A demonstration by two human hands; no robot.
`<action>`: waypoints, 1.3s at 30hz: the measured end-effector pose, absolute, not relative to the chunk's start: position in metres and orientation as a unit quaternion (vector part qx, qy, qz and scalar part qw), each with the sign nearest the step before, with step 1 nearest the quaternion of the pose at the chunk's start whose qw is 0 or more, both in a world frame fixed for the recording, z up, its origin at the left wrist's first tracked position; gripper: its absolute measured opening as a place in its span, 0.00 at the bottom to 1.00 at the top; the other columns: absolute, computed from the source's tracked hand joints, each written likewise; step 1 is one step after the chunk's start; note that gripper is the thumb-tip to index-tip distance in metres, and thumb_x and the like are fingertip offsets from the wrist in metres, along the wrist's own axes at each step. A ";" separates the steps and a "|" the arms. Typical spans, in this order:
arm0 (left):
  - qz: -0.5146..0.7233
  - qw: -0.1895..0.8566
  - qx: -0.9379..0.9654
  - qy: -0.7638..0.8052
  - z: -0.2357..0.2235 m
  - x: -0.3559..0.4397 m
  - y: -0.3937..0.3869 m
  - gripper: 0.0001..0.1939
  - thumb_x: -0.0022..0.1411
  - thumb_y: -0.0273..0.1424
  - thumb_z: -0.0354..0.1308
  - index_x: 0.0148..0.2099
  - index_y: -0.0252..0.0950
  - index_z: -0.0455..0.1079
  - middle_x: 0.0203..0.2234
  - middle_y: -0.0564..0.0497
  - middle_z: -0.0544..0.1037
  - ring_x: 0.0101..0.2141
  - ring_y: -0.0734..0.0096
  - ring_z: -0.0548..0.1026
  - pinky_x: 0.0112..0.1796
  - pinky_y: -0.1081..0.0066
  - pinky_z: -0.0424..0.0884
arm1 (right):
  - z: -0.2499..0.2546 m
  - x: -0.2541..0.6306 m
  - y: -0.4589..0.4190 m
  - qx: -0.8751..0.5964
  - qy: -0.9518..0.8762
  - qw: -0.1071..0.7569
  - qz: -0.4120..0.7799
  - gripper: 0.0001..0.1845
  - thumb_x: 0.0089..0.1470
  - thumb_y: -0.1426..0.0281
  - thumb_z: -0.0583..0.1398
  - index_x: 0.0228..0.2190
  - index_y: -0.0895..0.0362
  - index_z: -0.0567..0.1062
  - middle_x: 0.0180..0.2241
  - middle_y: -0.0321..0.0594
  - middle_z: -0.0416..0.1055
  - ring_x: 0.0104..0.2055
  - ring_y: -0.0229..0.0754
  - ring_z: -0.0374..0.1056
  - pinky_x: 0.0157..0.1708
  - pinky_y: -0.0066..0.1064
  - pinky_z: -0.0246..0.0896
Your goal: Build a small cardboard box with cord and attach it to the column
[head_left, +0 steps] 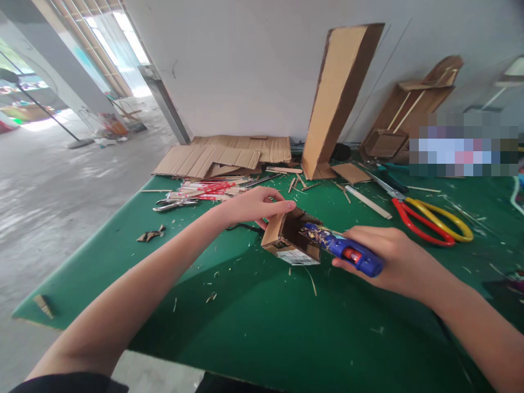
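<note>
A small open cardboard box point(272, 233) with a white label on its near side stands on the green table. My left hand point(268, 206) grips its far left wall, thumb over the upper edge and the other fingers partly hidden behind. My right hand point(379, 251) is wrapped round a blue hot glue gun point(339, 248) with a red switch. Its front end, speckled with dried residue, points left into the mouth of the box. The tip itself is hard to make out inside the box.
Scissors with red and yellow handles point(434, 218) lie to the right. Wooden sticks point(208, 188), metal scissors point(176, 204) and cardboard sheets point(204, 158) lie at the back left. A tall cardboard piece point(338, 93) stands near the wall. Scraps dot the green table point(262, 327).
</note>
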State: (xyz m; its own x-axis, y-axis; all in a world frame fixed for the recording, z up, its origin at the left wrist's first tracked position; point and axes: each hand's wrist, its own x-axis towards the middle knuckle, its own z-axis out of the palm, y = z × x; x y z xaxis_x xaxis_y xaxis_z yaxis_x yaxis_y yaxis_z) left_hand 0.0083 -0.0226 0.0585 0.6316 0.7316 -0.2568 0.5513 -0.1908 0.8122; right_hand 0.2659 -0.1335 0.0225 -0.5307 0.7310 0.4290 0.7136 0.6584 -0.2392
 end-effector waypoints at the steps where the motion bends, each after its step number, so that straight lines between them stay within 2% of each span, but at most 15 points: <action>1: 0.090 0.478 0.767 0.418 0.059 0.008 -0.023 0.20 0.55 0.44 0.57 0.46 0.38 0.70 0.38 0.46 0.76 0.37 0.63 0.75 0.31 0.71 0.74 | 0.023 0.266 -0.134 -0.411 -0.875 0.254 0.025 0.12 0.55 0.60 0.61 0.31 0.57 0.71 0.25 0.38 0.71 0.25 0.37 0.67 0.22 0.27 0.57; 13: 0.093 0.463 0.777 0.417 0.060 0.010 -0.024 0.20 0.54 0.44 0.58 0.45 0.37 0.71 0.36 0.47 0.77 0.35 0.65 0.75 0.31 0.71 0.73 | 0.020 0.267 -0.134 -0.426 -0.875 0.231 0.012 0.11 0.56 0.61 0.60 0.33 0.57 0.71 0.26 0.39 0.72 0.24 0.38 0.68 0.22 0.28 0.59; 22: 0.100 0.506 0.749 0.416 0.060 0.005 -0.020 0.20 0.55 0.45 0.58 0.45 0.38 0.71 0.39 0.46 0.77 0.39 0.61 0.75 0.33 0.69 0.74 | 0.029 0.265 -0.134 -0.400 -0.864 0.306 -0.018 0.09 0.55 0.63 0.61 0.30 0.55 0.68 0.23 0.35 0.69 0.22 0.36 0.65 0.20 0.27 0.56; 29: 0.090 0.522 0.742 0.412 0.060 0.004 -0.019 0.21 0.54 0.45 0.58 0.46 0.39 0.70 0.42 0.46 0.77 0.41 0.60 0.75 0.36 0.68 0.73 | 0.026 0.274 -0.131 -0.393 -0.853 0.344 0.001 0.07 0.56 0.63 0.60 0.32 0.53 0.69 0.25 0.36 0.72 0.23 0.38 0.67 0.22 0.28 0.60; 34: 0.094 0.527 0.739 0.410 0.060 0.004 -0.019 0.21 0.55 0.45 0.58 0.48 0.39 0.69 0.42 0.46 0.76 0.41 0.61 0.75 0.36 0.67 0.74 | 0.028 0.273 -0.132 -0.399 -0.856 0.327 0.038 0.10 0.55 0.63 0.60 0.27 0.53 0.67 0.22 0.35 0.68 0.21 0.36 0.63 0.21 0.28 0.57; 39: 0.092 0.526 0.742 0.405 0.060 0.003 -0.020 0.23 0.56 0.46 0.59 0.50 0.39 0.68 0.40 0.46 0.76 0.40 0.61 0.75 0.36 0.66 0.74 | 0.030 0.269 -0.133 -0.376 -0.863 0.336 0.030 0.10 0.54 0.64 0.61 0.28 0.54 0.65 0.22 0.32 0.63 0.21 0.33 0.58 0.20 0.26 0.54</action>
